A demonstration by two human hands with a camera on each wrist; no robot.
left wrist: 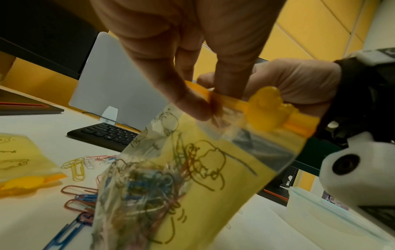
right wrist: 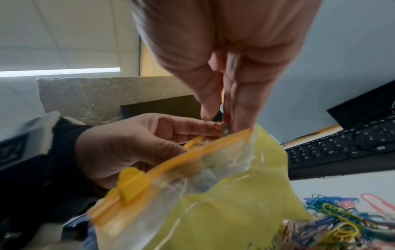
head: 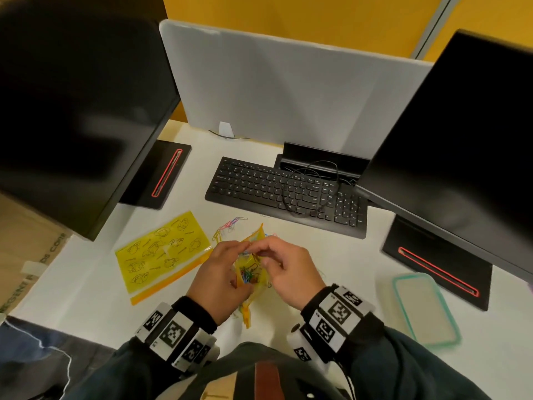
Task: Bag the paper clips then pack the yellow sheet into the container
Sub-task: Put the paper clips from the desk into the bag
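Bagging step under way, loose paper clips (head: 230, 224) left on the bench (head: 331, 255).
Left hand (head: 215, 280) fingers pinch the bag (head: 250, 274) rim; right hand (head: 288, 268) fingers pinch a clip at its mouth; next, drop it in.

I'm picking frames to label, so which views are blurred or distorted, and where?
Head view: wide-angle bending, the monitor at left dark and smeared, the hands sharp enough. Left wrist view: the zip bag is soft, with motion smear near its slider. Right wrist view: the bag's near edge is blurred, the keyboard clearer.
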